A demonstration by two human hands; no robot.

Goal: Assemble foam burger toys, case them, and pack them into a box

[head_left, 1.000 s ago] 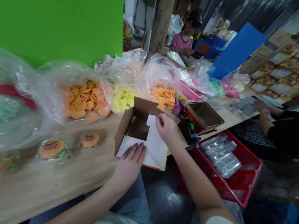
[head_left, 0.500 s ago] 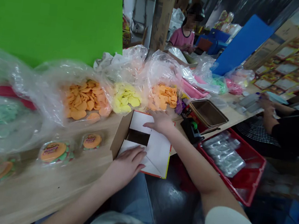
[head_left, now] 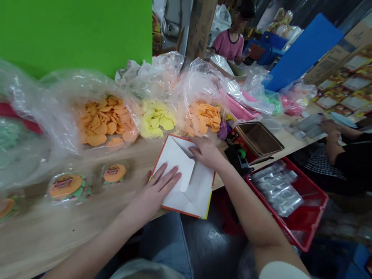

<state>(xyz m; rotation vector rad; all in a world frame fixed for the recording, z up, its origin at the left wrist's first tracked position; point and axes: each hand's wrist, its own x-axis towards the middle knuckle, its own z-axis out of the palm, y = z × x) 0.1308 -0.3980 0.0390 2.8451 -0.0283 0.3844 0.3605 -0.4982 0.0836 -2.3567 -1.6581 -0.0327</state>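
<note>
A small cardboard box (head_left: 195, 199) with white inner flaps and a red and yellow edge stands at the front edge of the table. Its left flap (head_left: 184, 178) lies folded inward over the opening, its tip near the middle of the box. My left hand (head_left: 152, 192) rests flat on that flap, fingers stretched out. At the far right side of the box, my right hand (head_left: 206, 152) touches the white flaps with its fingers apart and slightly bent. The inside of the box is largely covered.
Plastic bags of orange pieces (head_left: 101, 122) and yellow pieces (head_left: 156, 118) line the back. Packed burger-shaped items (head_left: 66, 187) lie left. A tape dispenser (head_left: 239, 159), a brown-lined container (head_left: 258, 139) and a red crate (head_left: 312, 218) stand right. Two people sit beyond.
The brown-backed left flap, upright before, has been folded down over the opening. My left hand has moved a little left and up on it; my right hand has shifted slightly right.
</note>
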